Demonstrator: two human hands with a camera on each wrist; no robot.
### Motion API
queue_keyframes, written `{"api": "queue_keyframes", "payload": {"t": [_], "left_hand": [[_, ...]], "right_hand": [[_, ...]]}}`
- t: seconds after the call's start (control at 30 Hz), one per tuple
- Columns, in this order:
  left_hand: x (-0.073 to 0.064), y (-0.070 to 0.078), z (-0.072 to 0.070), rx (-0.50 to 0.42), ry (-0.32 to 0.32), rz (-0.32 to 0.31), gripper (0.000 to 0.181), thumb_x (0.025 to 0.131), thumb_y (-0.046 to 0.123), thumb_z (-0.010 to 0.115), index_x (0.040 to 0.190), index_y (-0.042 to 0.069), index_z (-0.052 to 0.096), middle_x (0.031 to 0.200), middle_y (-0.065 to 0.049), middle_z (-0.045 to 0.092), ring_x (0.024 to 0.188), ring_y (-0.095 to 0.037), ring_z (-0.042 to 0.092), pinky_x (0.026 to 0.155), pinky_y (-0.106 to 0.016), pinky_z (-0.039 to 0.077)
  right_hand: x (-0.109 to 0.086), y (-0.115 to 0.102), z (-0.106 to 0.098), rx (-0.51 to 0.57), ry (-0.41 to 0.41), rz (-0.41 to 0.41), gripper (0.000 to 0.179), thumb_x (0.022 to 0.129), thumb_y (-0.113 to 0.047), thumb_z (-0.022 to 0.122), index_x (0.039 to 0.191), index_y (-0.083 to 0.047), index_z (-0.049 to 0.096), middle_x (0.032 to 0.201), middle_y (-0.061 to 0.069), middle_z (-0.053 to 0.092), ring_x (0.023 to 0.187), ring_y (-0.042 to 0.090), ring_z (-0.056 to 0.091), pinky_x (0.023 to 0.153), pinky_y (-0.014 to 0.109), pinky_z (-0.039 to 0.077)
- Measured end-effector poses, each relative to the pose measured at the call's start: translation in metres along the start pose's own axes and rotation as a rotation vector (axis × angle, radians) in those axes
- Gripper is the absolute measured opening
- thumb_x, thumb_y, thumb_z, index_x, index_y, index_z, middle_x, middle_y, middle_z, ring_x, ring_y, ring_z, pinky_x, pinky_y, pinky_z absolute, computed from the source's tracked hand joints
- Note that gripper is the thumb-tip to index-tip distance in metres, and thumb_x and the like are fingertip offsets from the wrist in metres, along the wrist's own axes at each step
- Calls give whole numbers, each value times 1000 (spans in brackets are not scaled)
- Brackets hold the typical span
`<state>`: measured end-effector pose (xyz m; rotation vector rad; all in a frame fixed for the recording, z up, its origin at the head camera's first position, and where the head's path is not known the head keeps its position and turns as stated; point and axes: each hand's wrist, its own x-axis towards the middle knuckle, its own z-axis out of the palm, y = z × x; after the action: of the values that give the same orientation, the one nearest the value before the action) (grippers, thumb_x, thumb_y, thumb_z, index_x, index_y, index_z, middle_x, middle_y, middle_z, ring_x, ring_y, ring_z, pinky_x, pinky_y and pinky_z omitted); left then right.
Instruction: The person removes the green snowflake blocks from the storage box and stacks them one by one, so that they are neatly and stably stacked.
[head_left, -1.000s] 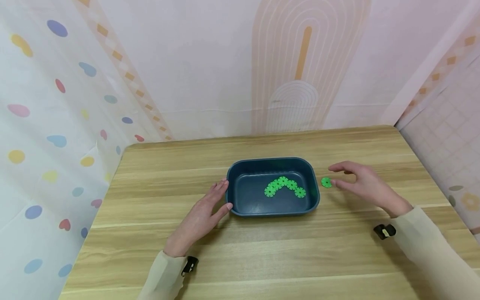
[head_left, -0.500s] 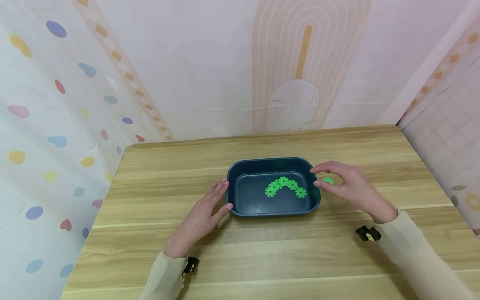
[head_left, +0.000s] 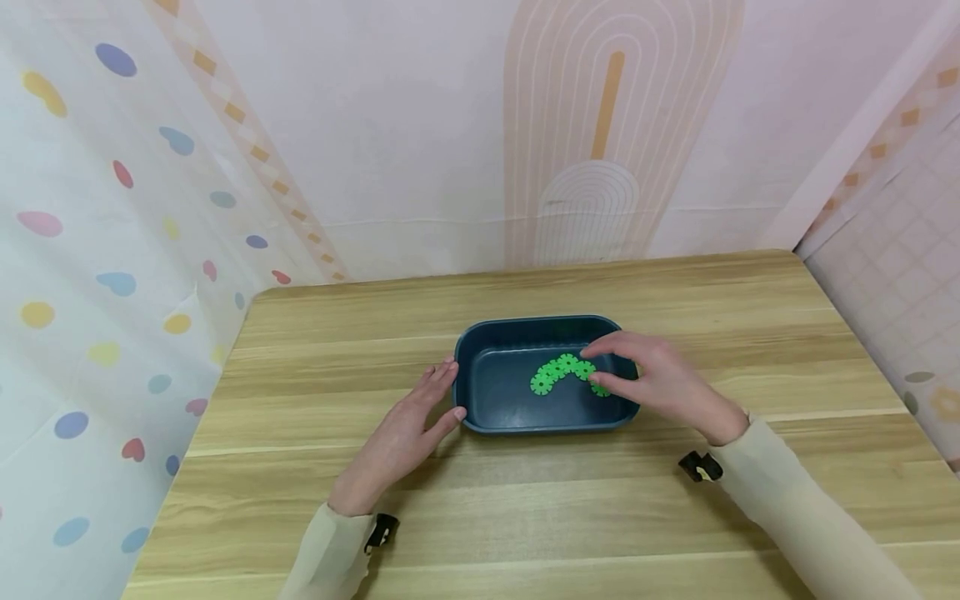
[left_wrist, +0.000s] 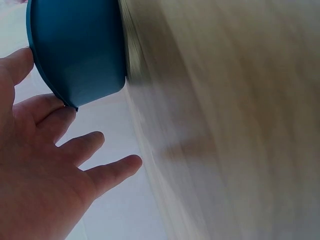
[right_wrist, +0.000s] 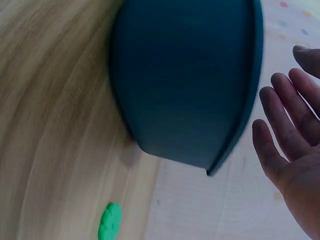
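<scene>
Green discs (head_left: 557, 367) lie in the blue tray (head_left: 498, 390) in the head view, the right hand (head_left: 663, 379) above, parted, empty. The left wrist view shows the left hand (left_wrist: 45, 150) touching the rim, fingers extended; the right, a disc (right_wrist: 110, 221) on the table (right_wrist: 65, 165).

The discs (head_left: 551, 372) were bright green, the tray (head_left: 487, 393) dark blue, the cloth (head_left: 142, 321) past the desk's (head_left: 480, 517) left edge white with multicoloured spots.
</scene>
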<state>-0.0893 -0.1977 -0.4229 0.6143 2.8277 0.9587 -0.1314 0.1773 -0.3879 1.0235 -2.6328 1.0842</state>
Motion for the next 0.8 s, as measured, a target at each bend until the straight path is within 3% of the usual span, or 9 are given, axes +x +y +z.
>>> {"api": "queue_keyframes", "payload": {"t": [0.37,0.8], "left_hand": [[0,1,-1,5,-16,-19,69,108,44,54,164,13,28,171,-2,23,157,-28,19,123,-53,25],[0,0,0,10,-5,-4,69,108,43,54,164,12,29,170,-3,24,157,-32,21,123,-55,26]], "right_hand": [[16,-2,11,53,-118,44,29,94,-16,79,121,-12,74,122,1,71,113,24,67,94,48,56],[32,2,22,59,-233,30,32,95,-17,78,125,-7,72,126,2,68,117,28,64,96,48,56]]}}
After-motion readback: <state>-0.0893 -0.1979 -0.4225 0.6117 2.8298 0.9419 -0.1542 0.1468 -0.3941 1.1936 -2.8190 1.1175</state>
